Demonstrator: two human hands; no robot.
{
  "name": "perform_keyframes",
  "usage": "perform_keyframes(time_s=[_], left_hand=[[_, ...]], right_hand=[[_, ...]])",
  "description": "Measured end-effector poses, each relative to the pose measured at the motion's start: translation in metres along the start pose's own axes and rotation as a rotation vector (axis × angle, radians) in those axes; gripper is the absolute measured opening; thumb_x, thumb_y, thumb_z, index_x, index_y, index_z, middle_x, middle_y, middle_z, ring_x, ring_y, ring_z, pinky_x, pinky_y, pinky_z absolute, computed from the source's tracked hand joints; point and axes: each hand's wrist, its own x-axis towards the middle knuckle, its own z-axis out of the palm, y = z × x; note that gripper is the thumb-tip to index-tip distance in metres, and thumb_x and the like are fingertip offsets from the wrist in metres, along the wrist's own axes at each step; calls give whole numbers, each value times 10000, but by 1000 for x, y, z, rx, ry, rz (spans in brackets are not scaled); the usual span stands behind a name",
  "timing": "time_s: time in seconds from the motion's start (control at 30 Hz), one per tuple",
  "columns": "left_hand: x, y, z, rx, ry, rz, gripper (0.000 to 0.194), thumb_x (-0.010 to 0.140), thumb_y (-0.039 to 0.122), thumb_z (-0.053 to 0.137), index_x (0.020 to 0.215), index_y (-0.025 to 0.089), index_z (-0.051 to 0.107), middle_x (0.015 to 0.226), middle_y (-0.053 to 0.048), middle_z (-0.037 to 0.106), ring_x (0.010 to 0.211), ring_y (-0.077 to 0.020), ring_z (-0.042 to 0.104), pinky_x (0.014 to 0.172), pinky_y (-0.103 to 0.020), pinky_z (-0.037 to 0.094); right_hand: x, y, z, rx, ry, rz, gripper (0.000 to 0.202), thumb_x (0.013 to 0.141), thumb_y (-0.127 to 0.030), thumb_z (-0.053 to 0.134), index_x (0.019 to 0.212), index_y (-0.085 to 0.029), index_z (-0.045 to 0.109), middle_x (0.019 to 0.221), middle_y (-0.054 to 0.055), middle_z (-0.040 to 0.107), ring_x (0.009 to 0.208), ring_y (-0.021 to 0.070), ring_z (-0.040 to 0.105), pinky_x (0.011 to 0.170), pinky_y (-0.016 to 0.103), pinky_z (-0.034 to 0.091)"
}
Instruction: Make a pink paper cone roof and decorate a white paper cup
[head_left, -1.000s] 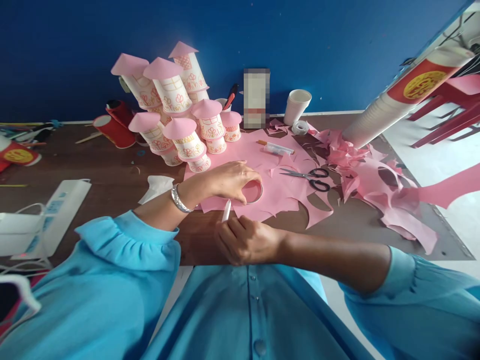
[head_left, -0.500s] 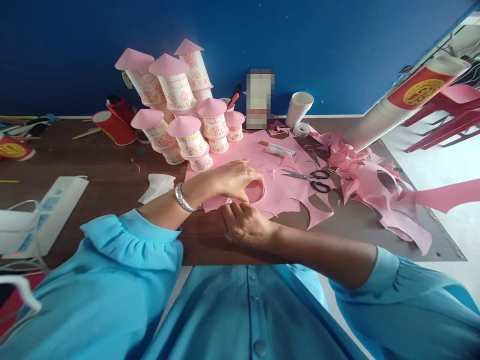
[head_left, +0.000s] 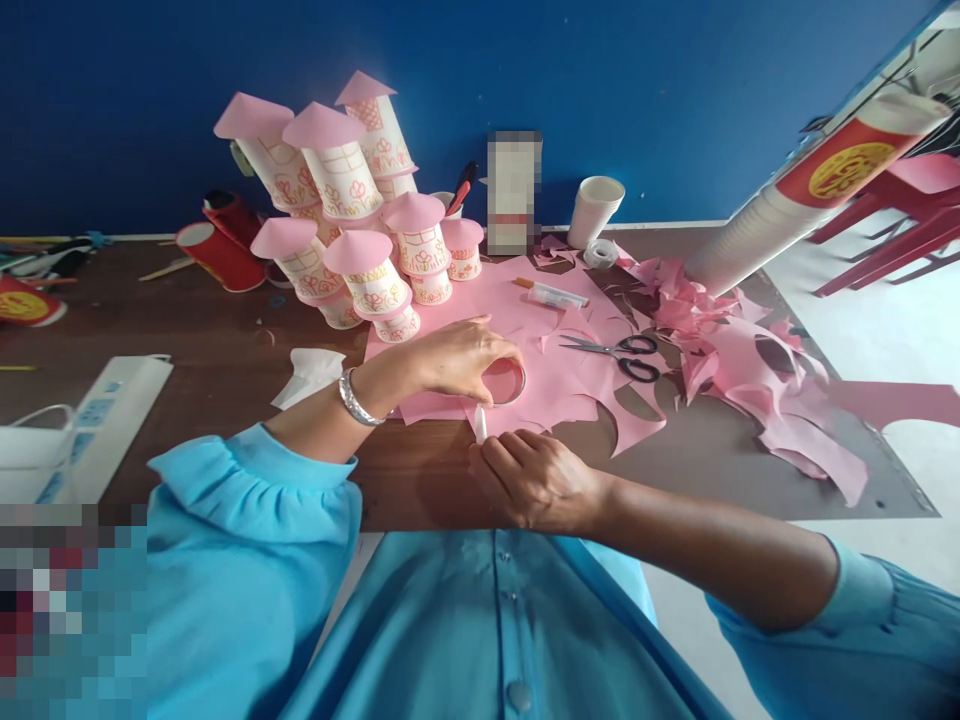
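The right hand, closed around a slim white pen, has shifted rightward and toward the body since half a second ago — the pen, then mostly hidden, now shows beside the left thumb. The left hand curls around a thin ring on pink paper, covering its left side — black-handled scissors lie to the right, decorated cup towers beyond on the desk.

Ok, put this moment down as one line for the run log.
left hand: holding ring on pink paper | right hand: holding white pen, tip near ring | scissors: right of ring
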Motion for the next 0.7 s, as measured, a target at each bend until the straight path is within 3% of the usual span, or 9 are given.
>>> perform_keyframes(time_s=[0.2,0.5,0.7], left_hand=[[0,2,-3,1,-21,-20,552,799,331,829,1314,239,654,1292,-29,772,1210,-243,702,1283,-426,264],[-1,4,-6,-12,-54,-40,580,807,327,847,1338,250,625,1328,-31,758,1254,-238,683,1310,-464,201],[-1,6,-7,-18,-63,-49,572,820,307,827,1350,259,619,1336,-24,752,1264,-239,671,1282,-449,252]], right_hand=[[-15,8,-12,29,-19,6,136,975,-70,556,973,-82,692,728,27,579,603,158,480,515,330,379],[-32,19,-21,69,-5,-2,88,999,-96,614,968,-90,696,728,17,603,611,153,509,554,330,440],[-42,27,-25,75,-9,14,90,1007,-88,585,1004,-130,665,757,21,607,628,155,517,569,333,447]])
